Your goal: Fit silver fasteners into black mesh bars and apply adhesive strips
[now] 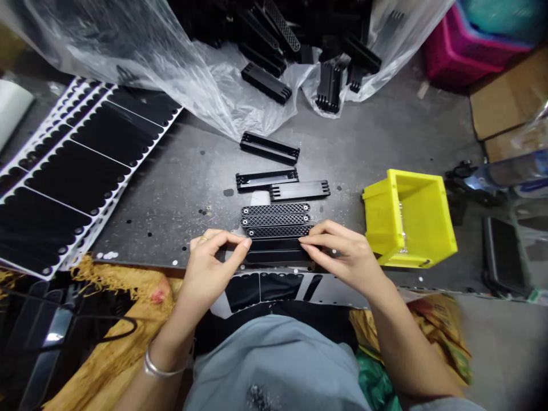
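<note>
A row of narrow black bars lies near the table's front edge. Those at the back of the row, such as one lattice-topped bar (276, 209), have a crosshatched top and a small round silver spot towards each end. In front of them is a smooth black strip (274, 245), with another smooth black bar (278, 256) nearest me. My left hand (218, 251) pinches the strip's left end between thumb and fingers. At its right end, my right hand (342, 248) has its fingertips closed on it. Whether the strip is apart from the bar beneath cannot be told.
Behind the row lie loose black slotted bars (269, 148). A clear plastic bag (222, 85) spills more at the back. Sheets of black die-cut pieces (100, 145) are at left. At right stand a yellow bin (379, 222) and a phone-like black object (505, 254).
</note>
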`<act>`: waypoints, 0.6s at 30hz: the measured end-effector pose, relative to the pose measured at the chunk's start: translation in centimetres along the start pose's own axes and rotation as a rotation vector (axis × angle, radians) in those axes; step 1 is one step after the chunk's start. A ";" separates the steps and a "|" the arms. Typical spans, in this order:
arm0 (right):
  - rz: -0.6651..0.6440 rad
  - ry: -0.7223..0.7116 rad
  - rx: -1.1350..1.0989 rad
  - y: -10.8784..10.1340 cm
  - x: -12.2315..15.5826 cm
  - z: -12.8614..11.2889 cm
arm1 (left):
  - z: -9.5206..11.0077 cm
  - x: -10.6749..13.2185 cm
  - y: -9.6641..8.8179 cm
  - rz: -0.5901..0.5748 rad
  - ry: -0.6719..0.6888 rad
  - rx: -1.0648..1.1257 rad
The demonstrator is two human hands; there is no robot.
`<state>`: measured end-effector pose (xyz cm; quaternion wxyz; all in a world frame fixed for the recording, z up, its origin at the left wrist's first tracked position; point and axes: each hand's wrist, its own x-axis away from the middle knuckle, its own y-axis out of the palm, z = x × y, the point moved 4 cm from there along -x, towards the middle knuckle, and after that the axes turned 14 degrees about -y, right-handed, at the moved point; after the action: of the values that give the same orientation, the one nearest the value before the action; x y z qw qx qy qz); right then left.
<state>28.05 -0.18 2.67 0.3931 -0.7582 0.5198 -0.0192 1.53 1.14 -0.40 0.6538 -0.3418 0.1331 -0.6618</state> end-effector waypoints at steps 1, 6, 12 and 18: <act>-0.008 -0.022 0.025 0.2 0.0 -0.1 | 0.1 0.0 -0.1 -0.005 0.014 -0.008; 0.051 -0.041 0.375 -0.9 2.0 -2.5 | 2.1 2.2 -0.6 0.180 0.199 -0.092; -0.146 0.006 0.364 -2.3 6.7 -4.7 | 5.5 7.3 3.5 -0.086 0.594 -0.204; 0.024 -0.049 0.510 -2.3 6.9 -4.9 | 6.4 7.3 3.7 -0.228 0.506 -0.222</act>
<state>30.87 -8.26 4.88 0.5842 -0.6287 0.4974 -0.1266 9.07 -4.48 4.03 0.4798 -0.2482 0.3242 -0.7766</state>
